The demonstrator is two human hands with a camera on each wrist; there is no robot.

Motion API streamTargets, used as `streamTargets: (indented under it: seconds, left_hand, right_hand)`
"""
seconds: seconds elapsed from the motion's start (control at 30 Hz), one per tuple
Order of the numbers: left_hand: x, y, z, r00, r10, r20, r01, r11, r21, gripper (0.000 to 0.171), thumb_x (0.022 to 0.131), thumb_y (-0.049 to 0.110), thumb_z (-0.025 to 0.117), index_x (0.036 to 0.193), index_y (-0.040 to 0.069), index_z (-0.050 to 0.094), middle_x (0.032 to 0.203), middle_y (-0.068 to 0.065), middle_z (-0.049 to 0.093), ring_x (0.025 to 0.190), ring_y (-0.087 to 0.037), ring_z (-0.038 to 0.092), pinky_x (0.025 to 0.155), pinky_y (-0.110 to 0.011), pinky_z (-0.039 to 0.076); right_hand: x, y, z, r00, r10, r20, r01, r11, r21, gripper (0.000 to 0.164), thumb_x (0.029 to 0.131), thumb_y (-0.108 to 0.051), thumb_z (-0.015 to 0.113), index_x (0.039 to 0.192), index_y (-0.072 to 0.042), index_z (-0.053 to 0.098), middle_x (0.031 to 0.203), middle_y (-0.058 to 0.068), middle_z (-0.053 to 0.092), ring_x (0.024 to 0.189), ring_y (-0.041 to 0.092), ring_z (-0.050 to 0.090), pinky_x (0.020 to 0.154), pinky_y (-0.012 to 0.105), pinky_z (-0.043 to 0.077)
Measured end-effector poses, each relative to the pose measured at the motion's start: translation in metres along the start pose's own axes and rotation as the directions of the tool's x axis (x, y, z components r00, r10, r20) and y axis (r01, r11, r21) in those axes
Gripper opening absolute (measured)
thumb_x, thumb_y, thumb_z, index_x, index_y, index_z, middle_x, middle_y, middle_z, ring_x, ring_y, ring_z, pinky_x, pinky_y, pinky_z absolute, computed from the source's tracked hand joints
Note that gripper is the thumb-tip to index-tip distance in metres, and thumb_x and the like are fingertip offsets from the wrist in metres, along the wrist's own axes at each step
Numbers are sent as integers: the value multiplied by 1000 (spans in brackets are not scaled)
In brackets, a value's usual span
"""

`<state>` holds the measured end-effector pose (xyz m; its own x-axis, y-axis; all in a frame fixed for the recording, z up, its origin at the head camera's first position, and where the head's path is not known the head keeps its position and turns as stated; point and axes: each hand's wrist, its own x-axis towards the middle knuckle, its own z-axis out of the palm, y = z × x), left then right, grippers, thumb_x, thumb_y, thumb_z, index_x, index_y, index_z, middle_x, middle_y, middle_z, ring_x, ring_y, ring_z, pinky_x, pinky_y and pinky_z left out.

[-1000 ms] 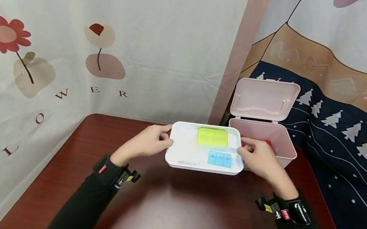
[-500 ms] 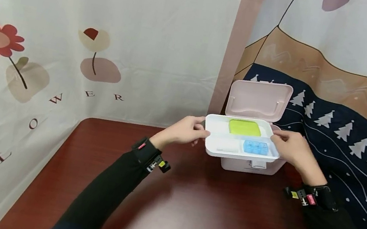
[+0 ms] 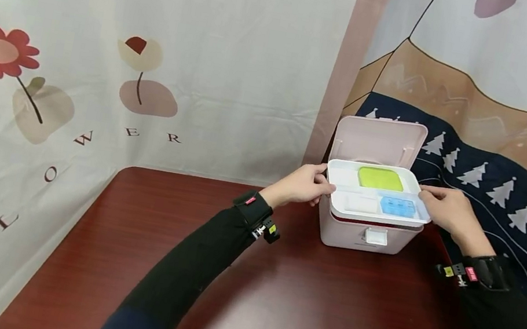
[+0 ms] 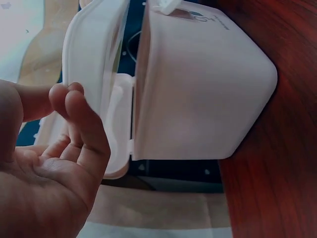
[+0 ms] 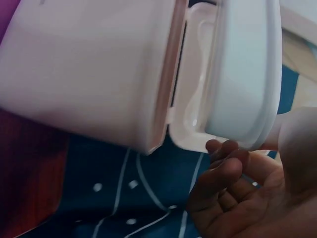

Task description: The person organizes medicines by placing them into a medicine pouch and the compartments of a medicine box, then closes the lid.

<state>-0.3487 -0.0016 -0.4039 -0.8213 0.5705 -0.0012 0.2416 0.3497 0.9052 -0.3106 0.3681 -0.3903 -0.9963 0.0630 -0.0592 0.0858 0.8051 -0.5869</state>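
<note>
A white divided tray (image 3: 344,173) is held level over the mouth of a pale pink lidded storage box (image 3: 344,233). My left hand (image 3: 299,185) pinches the tray's left rim between thumb and fingers, and my right hand (image 3: 453,214) pinches its right rim. In the tray's back part lies a flat lime-green rectangular piece (image 3: 380,178); a blue three-section case (image 3: 398,206) sits front right. Both wrist views show a gap between the tray's underside (image 4: 91,44) and the box's rim. The tray hides most of the box's inside.
The box's hinged lid (image 3: 379,141) stands raised behind the tray, and a white latch (image 3: 376,237) hangs at the box's front. All rests at the back right of a dark red wooden table (image 3: 212,214). Printed curtains (image 3: 238,66) border the back and right side.
Both hands have carried the tray rightward, from in front of the box's left side to directly above the box. Dark red contents, visible earlier, are now mostly covered.
</note>
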Motion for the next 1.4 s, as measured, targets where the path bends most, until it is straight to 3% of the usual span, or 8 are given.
streamTargets:
  seconds: [0.23,0.43,0.53,0.7,0.93,1.1,1.27,1.4]
  left_hand:
    - [11,-11,14,999,-15,-32,16,1000,25,78,112,25,63,175,2,22,111,-25,78,67,-15,62,75,-37,58]
    - [12,-16,17,999,-15,-34,16,999,51,76,112,23,62,174,2,25,106,-28,76,85,-48,69,68,-30,52]
    - [12,-17,18,999,-23,-37,25,999,49,74,111,23,62,173,1,29,108,-29,76,92,-54,69,66,-26,49]
    - [14,-18,18,999,-21,-44,25,997,73,69,111,23,63,170,0,35,107,-28,77,81,-45,69,65,-26,49]
    - [20,-23,22,998,-43,-44,51,974,221,27,108,22,63,128,4,63,95,-13,79,62,-22,65,60,-25,47]
    - [22,-25,24,997,-65,-49,77,952,298,23,108,24,63,121,5,64,75,0,65,53,-13,58,58,-24,46]
    - [21,-30,23,994,-85,-66,101,952,290,61,110,33,60,161,2,51,70,4,61,56,-11,58,62,-24,45]
    - [21,-36,21,991,-110,-76,126,958,256,75,112,46,55,172,5,35,84,0,66,65,-15,63,70,-27,47]
  right_hand:
    - [13,22,8,1000,-26,-9,26,1000,-8,66,114,-45,42,157,4,55,143,35,61,82,26,62,62,35,51]
    - [19,26,14,1000,-28,12,28,1000,-13,63,113,-40,45,157,4,56,130,33,65,71,26,63,59,38,53]
    - [19,26,14,999,-24,27,24,1000,-11,62,112,-39,46,156,4,56,126,32,66,71,28,63,58,38,53]
    - [20,27,14,999,-29,27,30,999,-33,63,111,-39,47,156,3,57,109,25,70,68,26,63,57,37,51]
    - [19,29,18,999,-48,22,49,995,-89,61,111,-38,48,153,4,59,101,22,72,64,23,65,56,36,51]
    - [21,31,19,997,-64,42,69,992,-110,59,111,-35,49,151,6,60,86,14,69,60,22,65,55,35,50]
    - [24,33,19,995,-50,82,55,997,-59,59,113,-35,48,152,8,58,107,25,71,70,27,69,60,35,53]
    - [28,35,18,990,-28,140,31,999,-25,68,116,-43,39,160,9,47,145,38,59,110,41,67,86,47,58]
